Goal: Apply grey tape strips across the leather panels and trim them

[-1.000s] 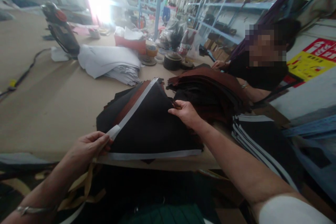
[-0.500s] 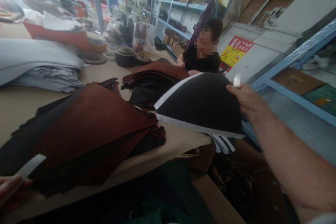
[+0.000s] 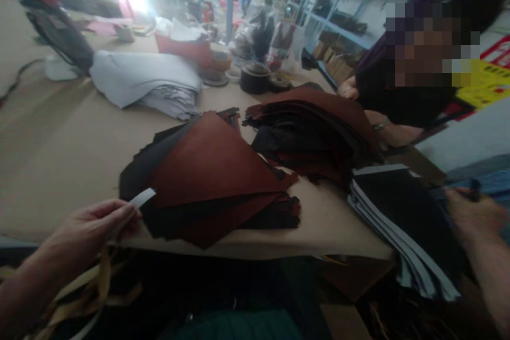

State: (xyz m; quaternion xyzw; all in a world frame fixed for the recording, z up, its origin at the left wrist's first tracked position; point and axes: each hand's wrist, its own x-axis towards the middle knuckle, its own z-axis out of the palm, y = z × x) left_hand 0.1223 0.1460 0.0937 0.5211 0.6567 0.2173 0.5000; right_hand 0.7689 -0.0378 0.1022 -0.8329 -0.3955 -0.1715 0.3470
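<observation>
Between the pinched fingers of my left hand [image 3: 113, 218] is a narrow white strip [image 3: 144, 197], its tip over the near left edge of a fanned pile of brown and black leather-like pieces [image 3: 207, 164]. On the far right, my right hand [image 3: 478, 215] is curled and slightly blurred at the right side of a stack of black panels with white edging [image 3: 410, 207]. A small dark thing [image 3: 475, 189] shows at its fingers; what it is I cannot make out. The stack overhangs the table's edge. A larger brown and black pile [image 3: 319, 111] lies behind it.
A person in black [image 3: 402, 90] is across the table [image 3: 95, 170], hands by the rear pile. Grey folded sheets [image 3: 147, 77] and a round dark container [image 3: 255, 78] stand farther back. Pale strips [image 3: 101, 281] hang below my left hand; a cardboard box [image 3: 354, 281] is below the table edge.
The view has turned left. My right hand has come down to the stack at the right; the black white-edged panel it held up is no longer raised. My left hand still pinches the strip.
</observation>
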